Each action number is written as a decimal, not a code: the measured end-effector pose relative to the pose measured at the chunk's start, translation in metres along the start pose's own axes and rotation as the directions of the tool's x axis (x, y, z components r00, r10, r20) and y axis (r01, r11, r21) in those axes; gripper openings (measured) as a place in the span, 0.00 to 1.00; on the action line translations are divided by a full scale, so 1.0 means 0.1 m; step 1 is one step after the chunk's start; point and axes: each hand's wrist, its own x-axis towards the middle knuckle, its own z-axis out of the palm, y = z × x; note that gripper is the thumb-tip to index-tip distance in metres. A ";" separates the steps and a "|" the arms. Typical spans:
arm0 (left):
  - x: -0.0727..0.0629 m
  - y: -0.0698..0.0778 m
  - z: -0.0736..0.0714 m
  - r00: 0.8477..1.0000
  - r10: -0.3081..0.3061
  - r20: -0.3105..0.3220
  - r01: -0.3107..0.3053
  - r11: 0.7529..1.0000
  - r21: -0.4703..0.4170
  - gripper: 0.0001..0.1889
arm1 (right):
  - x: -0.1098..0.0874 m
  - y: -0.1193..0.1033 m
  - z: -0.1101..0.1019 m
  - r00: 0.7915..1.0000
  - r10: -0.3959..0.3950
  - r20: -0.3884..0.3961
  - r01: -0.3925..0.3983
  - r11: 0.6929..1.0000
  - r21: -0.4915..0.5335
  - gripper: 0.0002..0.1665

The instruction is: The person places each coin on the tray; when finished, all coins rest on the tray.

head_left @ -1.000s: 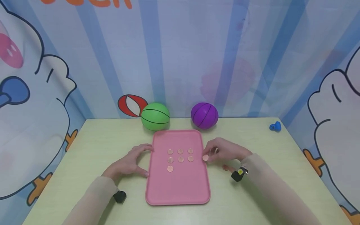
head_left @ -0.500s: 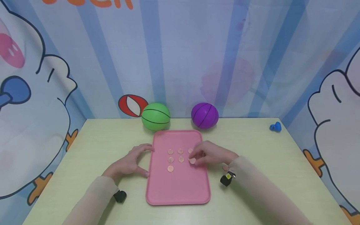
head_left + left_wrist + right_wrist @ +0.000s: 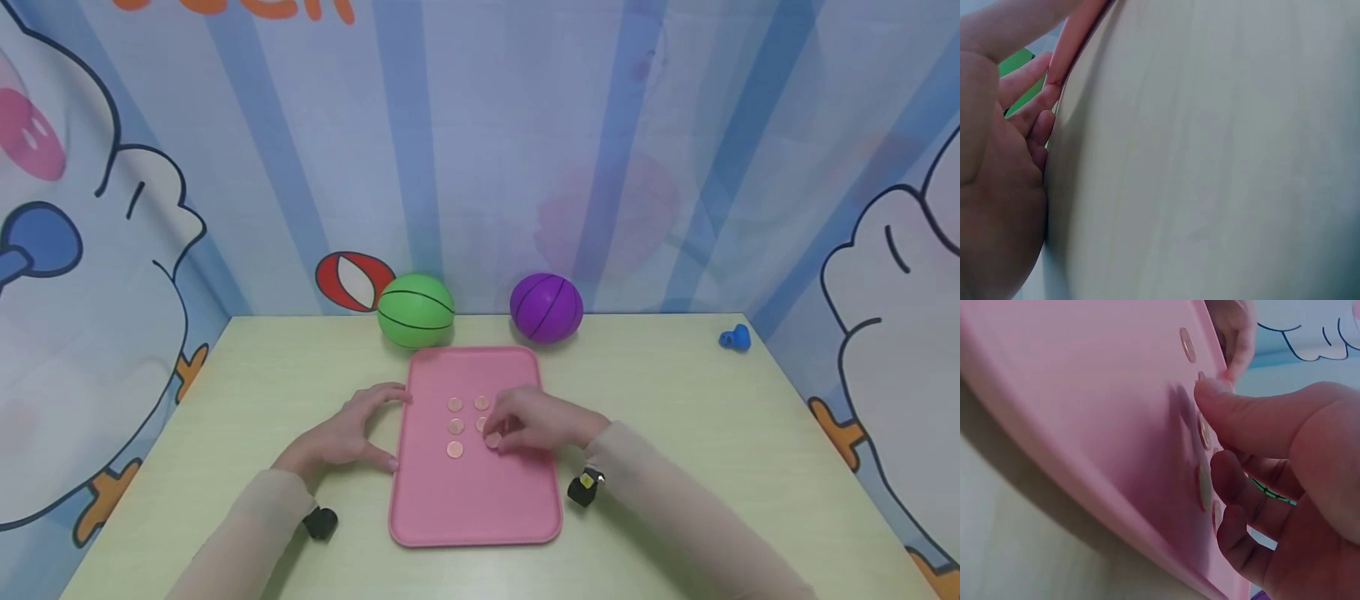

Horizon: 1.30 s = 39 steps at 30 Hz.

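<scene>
My right hand (image 3: 534, 419) pinches a small copper-coloured coin (image 3: 492, 440) between thumb and fingertips, close over the pink tray (image 3: 480, 508). Several like coins lie flat on the tray in neat rows, among them a front-left coin (image 3: 454, 450) and a back-left coin (image 3: 455, 404). The right-hand column of coins is hidden under my hand in the head view, while the right wrist view shows coins (image 3: 1187, 345) beyond the thumb. My left hand (image 3: 347, 429) lies at the tray's left rim, thumb and forefinger spread apart and their tips touching it.
Behind the tray stand a green ball (image 3: 416, 312) and a purple ball (image 3: 547, 308). A small blue object (image 3: 735, 337) lies at the table's back right corner. A striped cartoon cloth (image 3: 495, 150) hangs along the back edge of the table (image 3: 675, 375).
My right hand has carried the coin leftward from beside the tray's right rim to over its middle. A coin on the table at right is now covered by the sleeve. My left hand stays put.
</scene>
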 end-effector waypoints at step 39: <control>0.00 -0.01 0.00 1.000 0.019 -0.005 -0.019 1.000 0.006 0.52 | 0.11 -0.06 0.13 0.999 0.005 -0.052 -0.011 0.992 -0.128 0.05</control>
